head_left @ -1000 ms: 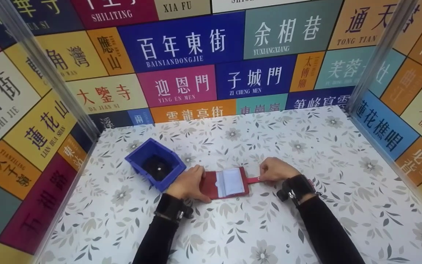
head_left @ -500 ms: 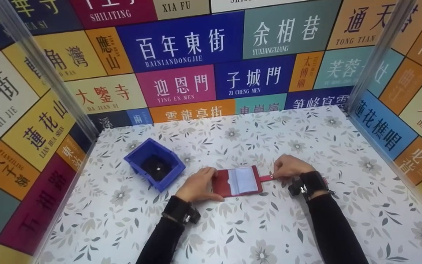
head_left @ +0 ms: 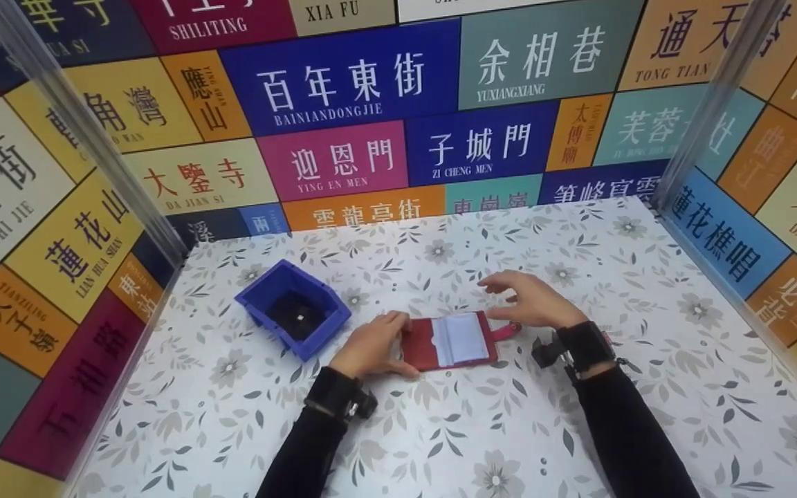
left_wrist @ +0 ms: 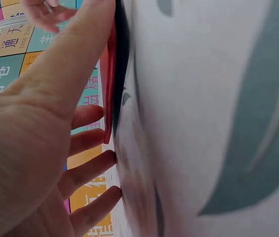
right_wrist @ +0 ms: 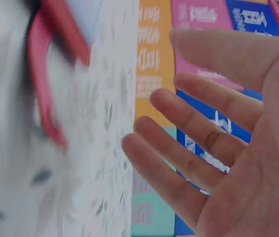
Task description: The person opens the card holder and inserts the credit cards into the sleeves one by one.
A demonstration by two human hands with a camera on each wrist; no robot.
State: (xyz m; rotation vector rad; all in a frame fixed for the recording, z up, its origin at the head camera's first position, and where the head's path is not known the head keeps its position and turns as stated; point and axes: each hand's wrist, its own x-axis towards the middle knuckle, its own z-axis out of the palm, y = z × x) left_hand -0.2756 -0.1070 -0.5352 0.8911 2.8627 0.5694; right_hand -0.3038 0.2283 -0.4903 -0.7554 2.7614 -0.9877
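— Blue bin [head_left: 329,325], then the left hand [head_left: 371,344], holding the red wallet [head_left: 445,342] by its left end!

— Unfolded on the table [head_left: 398,443] (light and bendy, I'd guess); cover edges look the best grip, the strap [head_left: 507,331] flimsier, and the right hand [head_left: 533,299] just above, fingers spread, holding nothing

Right hand [right_wrist: 250,173], fingers extended, before a colourful wall [right_wrist: 154,217]
Blurred red strap [right_wrist: 40,74] curving beside a red wallet [right_wrist: 67,27], over patterned table [right_wrist: 85,192].
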